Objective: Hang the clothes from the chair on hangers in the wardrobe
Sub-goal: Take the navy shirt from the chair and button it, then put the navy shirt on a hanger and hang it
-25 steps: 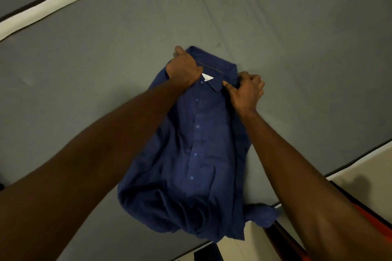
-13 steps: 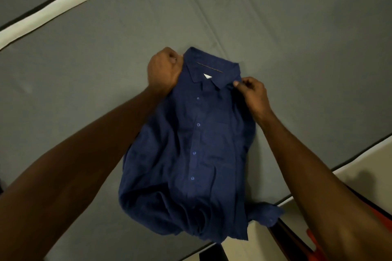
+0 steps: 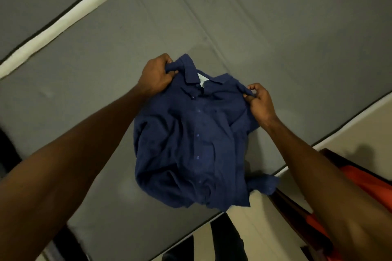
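1. Right now both hands hold a navy shirt up by its shoulders, over a grey bed.
2. Left hand is clenched on a bunch of cloth at the shoulder beside the collar, knuckles toward me.
3. Right hand pinches the other shoulder seam between thumb and forefinger; the other fingers are curled loosely.
4. Between the two grips the collar sags open, and a pale label shows inside the neck.
5. Shirt front faces up, buttoned, with a row of small blue buttons running down the middle.
6. Its lower part bunches in folds near the bed's near edge; whether it rests on the bed or hangs just above, I cannot tell.
7. One sleeve cuff sticks out at the lower right, past the bed's edge and over a pale floor.
8. A white band crosses the bedding at the upper left.
9. Something orange with a dark frame lies at the lower right, partly behind the right forearm; I cannot make out what it is.
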The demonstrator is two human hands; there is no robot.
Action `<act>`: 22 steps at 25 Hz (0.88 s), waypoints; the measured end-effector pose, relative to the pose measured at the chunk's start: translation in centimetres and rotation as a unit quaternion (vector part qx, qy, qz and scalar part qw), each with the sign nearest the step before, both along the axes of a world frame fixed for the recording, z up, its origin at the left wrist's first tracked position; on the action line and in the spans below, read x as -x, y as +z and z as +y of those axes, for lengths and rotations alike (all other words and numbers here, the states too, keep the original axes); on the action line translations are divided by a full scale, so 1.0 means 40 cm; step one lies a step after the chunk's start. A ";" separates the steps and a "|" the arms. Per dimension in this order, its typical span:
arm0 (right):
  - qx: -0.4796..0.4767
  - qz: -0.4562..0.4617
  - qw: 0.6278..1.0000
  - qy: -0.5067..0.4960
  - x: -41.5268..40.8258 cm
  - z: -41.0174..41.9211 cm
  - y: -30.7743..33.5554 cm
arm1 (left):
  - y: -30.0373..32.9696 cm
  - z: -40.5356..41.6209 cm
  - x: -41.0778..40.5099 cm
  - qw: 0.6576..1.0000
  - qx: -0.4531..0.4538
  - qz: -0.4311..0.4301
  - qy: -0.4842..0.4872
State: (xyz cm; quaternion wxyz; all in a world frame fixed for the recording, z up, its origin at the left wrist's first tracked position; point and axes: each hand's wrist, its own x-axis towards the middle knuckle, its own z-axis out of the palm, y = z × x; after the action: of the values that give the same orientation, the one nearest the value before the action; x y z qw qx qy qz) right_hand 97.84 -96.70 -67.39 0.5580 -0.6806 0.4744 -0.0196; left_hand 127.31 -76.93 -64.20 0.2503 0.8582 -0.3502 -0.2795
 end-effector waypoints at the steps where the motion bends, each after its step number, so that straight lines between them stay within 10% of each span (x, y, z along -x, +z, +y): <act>1: -0.006 -0.006 1.000 -0.007 0.018 0.006 0.042 | 0.043 0.009 0.011 0.998 -0.020 -0.043 -0.028; 11: 0.019 -0.099 0.987 -0.128 0.339 0.083 0.540 | 0.468 -0.010 0.179 0.966 0.022 -0.179 -0.187; 22: 0.092 -0.113 0.893 -0.426 1.005 0.591 1.039 | 0.964 -0.008 0.763 0.873 0.116 -0.134 -0.455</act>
State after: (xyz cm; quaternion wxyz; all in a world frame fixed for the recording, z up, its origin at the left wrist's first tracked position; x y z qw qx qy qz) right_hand 57.64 -73.06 -25.81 0.4807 -0.4545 0.6487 -0.3763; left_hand 96.80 -77.25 -25.62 0.1440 0.5984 -0.7617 -0.2025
